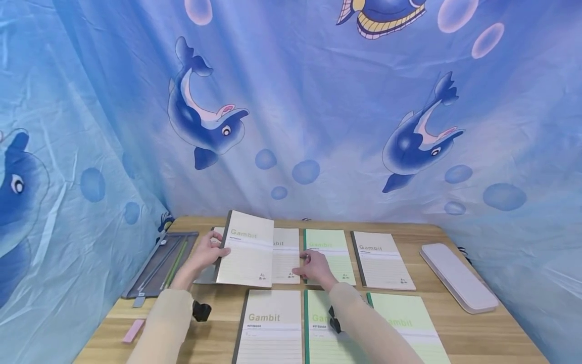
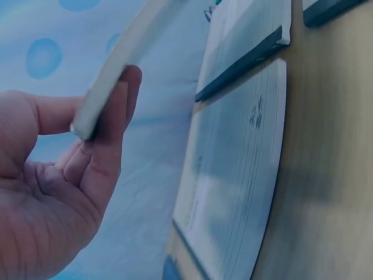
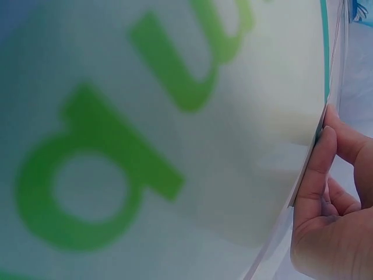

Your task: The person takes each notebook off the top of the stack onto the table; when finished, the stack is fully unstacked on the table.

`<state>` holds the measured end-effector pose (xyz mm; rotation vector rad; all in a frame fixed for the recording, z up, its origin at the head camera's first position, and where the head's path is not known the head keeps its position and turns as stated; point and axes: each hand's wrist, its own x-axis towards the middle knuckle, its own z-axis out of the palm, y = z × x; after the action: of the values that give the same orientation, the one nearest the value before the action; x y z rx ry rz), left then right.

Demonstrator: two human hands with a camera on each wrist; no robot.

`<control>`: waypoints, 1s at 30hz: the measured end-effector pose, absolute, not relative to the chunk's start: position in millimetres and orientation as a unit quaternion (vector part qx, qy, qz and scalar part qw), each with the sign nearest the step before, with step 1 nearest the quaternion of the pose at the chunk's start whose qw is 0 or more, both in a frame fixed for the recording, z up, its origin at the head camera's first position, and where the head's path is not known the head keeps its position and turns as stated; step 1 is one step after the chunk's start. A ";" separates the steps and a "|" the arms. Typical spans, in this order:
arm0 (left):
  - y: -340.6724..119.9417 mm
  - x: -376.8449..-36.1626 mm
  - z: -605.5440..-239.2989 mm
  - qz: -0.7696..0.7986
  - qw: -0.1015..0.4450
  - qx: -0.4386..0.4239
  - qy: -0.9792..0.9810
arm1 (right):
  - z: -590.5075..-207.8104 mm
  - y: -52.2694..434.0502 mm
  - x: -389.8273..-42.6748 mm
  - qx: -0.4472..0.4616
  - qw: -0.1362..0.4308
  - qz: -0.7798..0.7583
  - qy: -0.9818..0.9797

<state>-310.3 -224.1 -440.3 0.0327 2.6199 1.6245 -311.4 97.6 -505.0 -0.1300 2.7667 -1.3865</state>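
Blue cloth printed with dolphins point(image 1: 206, 119) and bubbles hangs behind and beside a wooden bench point(image 1: 464, 328) that fills the lower part of the head view. Left of centre on it, the left hand point(image 1: 206, 253) pinches the left edge of a cream notebook point(image 1: 247, 250), thumb on the cover and fingers behind, and holds it tilted up off the bench; the left wrist view shows the same grip, the book's edge point(image 2: 111, 70) clamped between thumb and fingers point(image 2: 111, 146). Just right of that, the right hand point(image 1: 316, 268) lies with its fingers curled at the seam between a second cream notebook point(image 1: 286, 255), partly hidden behind the raised one, and a green notebook point(image 1: 329, 253); in the right wrist view its fingertips point(image 3: 320, 169) press against the edge of a green-lettered cover point(image 3: 175, 146), though whether they grip it or only touch it I cannot tell. Further right in that back row lies a grey-spined cream notebook point(image 1: 382, 260), flat. At the near edge of the frame sit three more: a cream one point(image 1: 268, 328), a green one point(image 1: 320, 333) partly under the right sleeve, and another green one point(image 1: 406, 328). Far right, well apart from the books, a pale closed case point(image 1: 456, 278) lies at an angle. At the left edge of the bench an open grey case point(image 1: 159, 263) holds pencils, with a pink eraser point(image 1: 133, 330) near the lower left corner.
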 end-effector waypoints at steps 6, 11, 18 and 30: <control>-249.5 -288.3 -434.9 0.509 0.033 0.008 0.860 | -507.5 98.3 -310.2 -0.042 0.024 -0.448 0.893; -276.8 -267.7 -429.4 0.476 0.047 0.006 0.878 | -507.2 98.1 -310.0 -0.042 0.020 -0.449 0.892; -312.1 -231.9 -434.3 0.495 0.108 0.011 0.862 | -507.8 98.2 -308.5 -0.038 0.027 -0.453 0.890; -347.6 -193.4 -469.5 0.580 0.216 0.083 0.781 | -505.5 99.6 -313.3 -0.045 0.027 -0.462 0.885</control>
<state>-193.4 -347.6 -469.5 0.2300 2.1650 1.6077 -313.3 99.6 -505.5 -0.1401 2.7348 -1.4284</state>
